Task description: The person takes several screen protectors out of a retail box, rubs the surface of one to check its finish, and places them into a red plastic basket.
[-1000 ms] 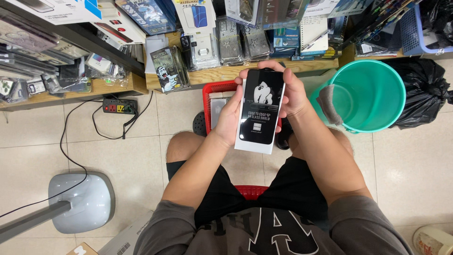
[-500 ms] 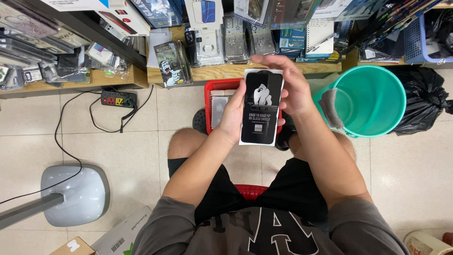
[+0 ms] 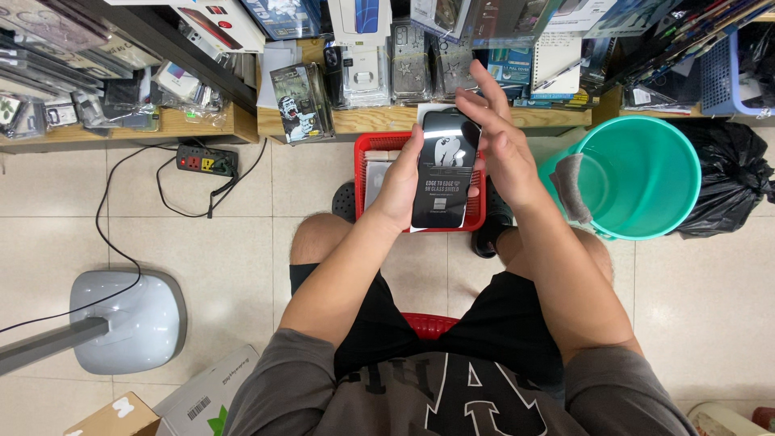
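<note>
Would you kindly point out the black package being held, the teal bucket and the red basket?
black package (image 3: 446,173), head view, on the middle of its printed front.
teal bucket (image 3: 646,129), head view, on its far rim.
red basket (image 3: 379,143), head view, on its left rim near the far corner.

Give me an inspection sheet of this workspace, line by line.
Surface: tiled floor; wooden shelf ahead.
Job's things: black flat pack with white print, held upright over red basket.
Clutter: packaged goods crowd the shelf; cardboard boxes lie by the knee.
Grips: left hand holds the pack's left edge; right hand open, fingers spread at its top right.
Cables: black cords run from power strip.
Surroundings: green bucket, black bag, grey fan base.
</note>
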